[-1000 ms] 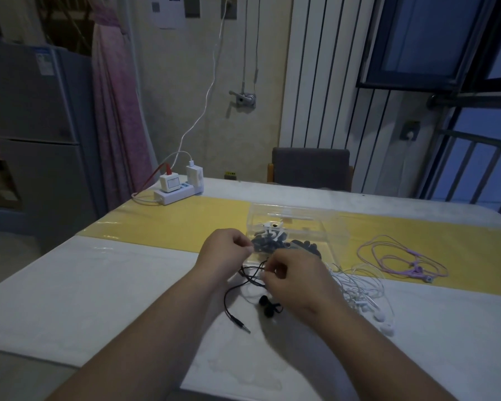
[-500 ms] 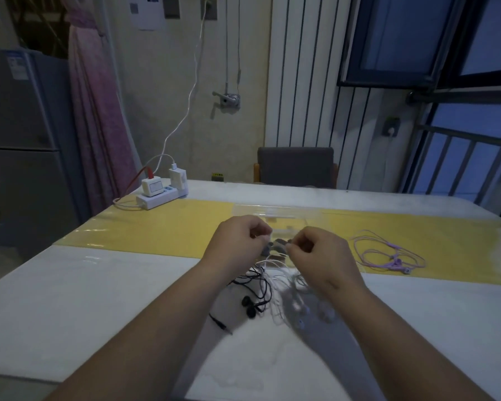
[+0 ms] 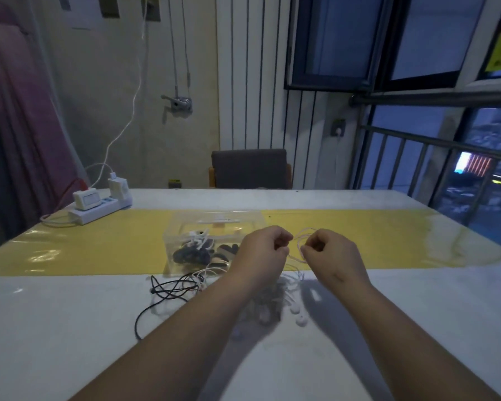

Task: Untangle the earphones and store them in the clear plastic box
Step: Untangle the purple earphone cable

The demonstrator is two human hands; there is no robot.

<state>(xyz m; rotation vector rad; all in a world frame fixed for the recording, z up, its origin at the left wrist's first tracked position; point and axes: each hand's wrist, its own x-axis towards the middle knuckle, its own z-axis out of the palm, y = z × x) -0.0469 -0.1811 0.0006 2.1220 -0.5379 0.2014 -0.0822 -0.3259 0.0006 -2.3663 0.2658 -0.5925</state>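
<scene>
Pale cord (image 3: 299, 245) is looping between the two hands, which are hanging close together just above the table (image 3: 70, 328). The left hand (image 3: 262, 253) is pinching the strand with curled fingers. The right hand (image 3: 331, 254) is pinching it too, with thumb and forefinger closed on it. Strands are trailing down from the hands to white buds (image 3: 298, 314) lying on the table between the forearms, blurred where they bunch. The clear box (image 3: 180, 234) is sitting just left of the left hand, on the near edge of a yellow runner (image 3: 99, 250). It is holding a heap of dark and white earphones (image 3: 195, 250). I cannot tell whether its lid is on. A black set (image 3: 171, 290) is sprawling loose on the white tabletop just in front of the box, its cord curling toward me beside the left forearm. Further off, a white power strip (image 3: 99, 209) with chargers plugged in is resting at the far left corner. A grey chair (image 3: 249, 169) is standing behind the table against the wall.
</scene>
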